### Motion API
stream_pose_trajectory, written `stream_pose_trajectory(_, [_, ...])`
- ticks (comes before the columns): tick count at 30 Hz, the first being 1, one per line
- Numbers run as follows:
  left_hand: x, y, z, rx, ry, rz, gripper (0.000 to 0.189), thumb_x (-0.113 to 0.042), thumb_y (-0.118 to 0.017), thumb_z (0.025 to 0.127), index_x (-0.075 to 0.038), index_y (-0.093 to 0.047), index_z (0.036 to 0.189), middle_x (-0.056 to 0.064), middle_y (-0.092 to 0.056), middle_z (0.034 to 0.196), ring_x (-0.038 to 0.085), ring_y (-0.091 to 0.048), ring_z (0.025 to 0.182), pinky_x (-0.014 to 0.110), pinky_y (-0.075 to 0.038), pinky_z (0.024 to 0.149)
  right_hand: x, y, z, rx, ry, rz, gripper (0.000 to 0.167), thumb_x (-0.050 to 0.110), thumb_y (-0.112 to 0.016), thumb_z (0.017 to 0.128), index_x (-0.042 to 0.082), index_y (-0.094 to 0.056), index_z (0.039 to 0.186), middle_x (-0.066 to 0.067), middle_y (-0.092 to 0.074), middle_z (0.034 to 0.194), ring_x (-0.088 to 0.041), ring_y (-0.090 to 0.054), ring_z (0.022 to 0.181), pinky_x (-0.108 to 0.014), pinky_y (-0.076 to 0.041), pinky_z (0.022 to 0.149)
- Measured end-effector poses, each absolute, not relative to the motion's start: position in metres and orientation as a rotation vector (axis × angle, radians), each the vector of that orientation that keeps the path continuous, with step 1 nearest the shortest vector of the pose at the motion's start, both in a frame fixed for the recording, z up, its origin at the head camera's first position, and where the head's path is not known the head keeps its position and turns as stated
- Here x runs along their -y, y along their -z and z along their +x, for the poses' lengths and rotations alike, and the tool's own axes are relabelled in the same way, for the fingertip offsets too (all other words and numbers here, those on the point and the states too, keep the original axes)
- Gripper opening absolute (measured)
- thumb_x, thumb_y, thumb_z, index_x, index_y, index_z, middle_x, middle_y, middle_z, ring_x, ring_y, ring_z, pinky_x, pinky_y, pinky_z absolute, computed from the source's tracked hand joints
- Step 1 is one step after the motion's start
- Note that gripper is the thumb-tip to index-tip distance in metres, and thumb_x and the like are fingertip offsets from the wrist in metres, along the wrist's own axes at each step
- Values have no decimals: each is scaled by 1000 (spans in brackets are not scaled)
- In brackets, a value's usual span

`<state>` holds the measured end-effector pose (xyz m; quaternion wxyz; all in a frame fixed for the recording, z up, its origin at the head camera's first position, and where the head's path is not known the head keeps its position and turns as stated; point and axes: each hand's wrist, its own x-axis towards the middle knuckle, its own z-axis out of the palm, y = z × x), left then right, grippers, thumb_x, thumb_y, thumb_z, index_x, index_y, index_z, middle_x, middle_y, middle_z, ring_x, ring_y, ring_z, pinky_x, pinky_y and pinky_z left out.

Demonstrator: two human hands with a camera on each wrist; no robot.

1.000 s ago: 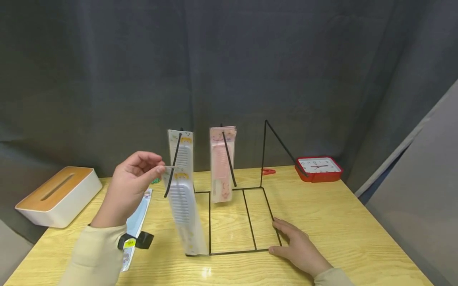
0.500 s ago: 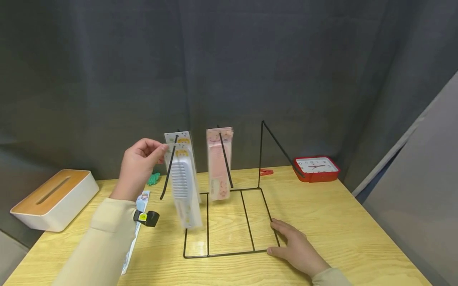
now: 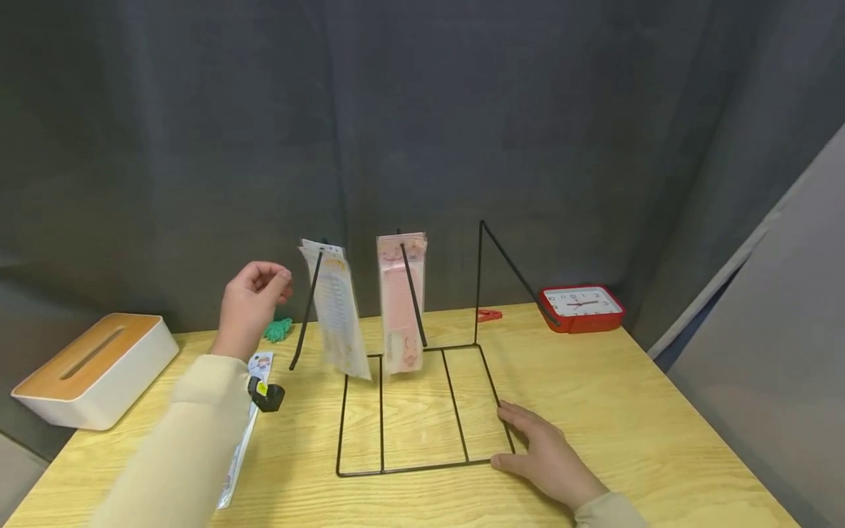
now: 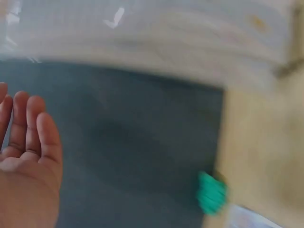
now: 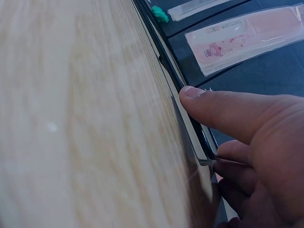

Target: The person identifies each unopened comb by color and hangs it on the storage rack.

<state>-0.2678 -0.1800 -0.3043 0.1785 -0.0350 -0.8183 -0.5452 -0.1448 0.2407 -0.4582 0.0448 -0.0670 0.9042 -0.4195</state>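
Observation:
On the left hook of a black wire display rack (image 3: 429, 467) hang packaged pale-blue combs (image 3: 338, 315), tilted and blurred. Packaged pink combs (image 3: 396, 323) hang from the middle hook; the right hook is bare. My left hand (image 3: 247, 304) is just left of the blue combs, fingers loosely bent with nothing in them. At the rack's front right corner, my right hand (image 3: 548, 458) holds the base, thumb at the front bar and fingers at the side bar. The right wrist view shows the thumb (image 5: 213, 104) on the black bar and the other fingers curled beside it.
Another packaged blue comb (image 3: 239, 447) lies on the wooden table, partly behind the left sleeve. A green bundle (image 3: 278, 330) sits behind it. A white tissue box (image 3: 99, 374) with a wooden lid stands left. A red clip (image 3: 489, 315) and red clock (image 3: 581, 309) are at back right.
The left hand has moved the front blue comb up and back along the left hook, then let go and drawn slightly left. The combs now hang tilted. The right hand stays at the corner.

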Motion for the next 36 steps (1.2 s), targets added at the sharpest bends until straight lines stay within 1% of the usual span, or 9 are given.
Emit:
stream_pose_trajectory(5, [216, 364, -274, 2462, 1475, 77, 42, -41, -52, 104, -6, -56, 127, 10, -62, 113, 17, -63, 97, 28, -49, 77, -238, 459, -146, -2759, 1278, -196, 80, 40, -84, 80, 8, -53, 146, -8, -43, 156, -40, -32, 145, -63, -26, 112])
stream_pose_trajectory(10, [239, 418, -272, 2561, 1433, 196, 45, -35, -50, 105, -2, -50, 135, 15, -58, 122, 30, -64, 105, 29, -48, 79, -238, 459, -146, -2767, 1261, -185, 80, 40, -84, 80, 9, -53, 146, -8, -43, 156, -39, -33, 145, -63, -27, 112])
stream_pose_trajectory(15, [247, 446, -271, 2654, 1381, 268, 49, -32, -49, 105, 1, -44, 141, 21, -53, 132, 33, -61, 107, 40, -49, 86, -238, 458, -146, -2764, 1276, -191, 80, 40, -84, 80, 8, -52, 146, -8, -42, 156, -39, -32, 145, -62, -27, 112])
stream_pose_trajectory(18, [248, 451, -272, 2688, 1406, 286, 55, -28, -51, 104, 1, -36, 148, 27, -44, 142, 39, -58, 112, 51, -46, 94, -239, 457, -145, -2767, 1274, -189, 81, 40, -84, 80, 9, -52, 146, -7, -42, 156, -38, -32, 145, -62, -27, 113])
stream_pose_trajectory(22, [251, 452, -275, 2812, 1312, 261, 69, -25, -55, 102, 1, -21, 156, 35, -27, 154, 51, -40, 133, 63, -33, 106, -240, 456, -145, -2783, 1266, -203, 82, 40, -84, 80, 7, -51, 147, -8, -42, 156, -38, -32, 145, -61, -26, 113])
stream_pose_trajectory(25, [253, 452, -276, 2907, 1181, 224, 74, -23, -58, 100, 4, -18, 157, 39, -24, 154, 56, -27, 139, 66, -28, 108, -241, 456, -145, -2787, 1264, -214, 82, 39, -84, 80, 7, -51, 147, -9, -42, 156, -39, -32, 145, -61, -25, 113])
stream_pose_trajectory(29, [251, 451, -274, 2975, 1104, 212, 73, -16, -62, 97, 6, -23, 154, 39, -35, 148, 55, -37, 133, 64, -35, 104, -241, 456, -145, -2782, 1260, -200, 82, 40, -85, 79, 7, -51, 147, -8, -42, 156, -39, -32, 145, -62, -25, 113])
stream_pose_trajectory(31, [249, 450, -271, 2995, 1074, 207, 66, -14, -64, 96, 6, -33, 150, 38, -43, 142, 54, -45, 127, 62, -40, 100, -241, 456, -145, -2781, 1258, -191, 82, 40, -85, 79, 7, -51, 147, -8, -42, 156, -39, -32, 145, -62, -25, 113])
stream_pose_trajectory(36, [246, 445, -260, 3056, 994, 107, 31, -14, -69, 94, 2, -63, 120, 29, -61, 119, 43, -58, 106, 56, -46, 88, -240, 456, -146, -2783, 1252, -182, 82, 39, -85, 79, 7, -51, 147, -8, -42, 157, -38, -32, 146, -61, -25, 113])
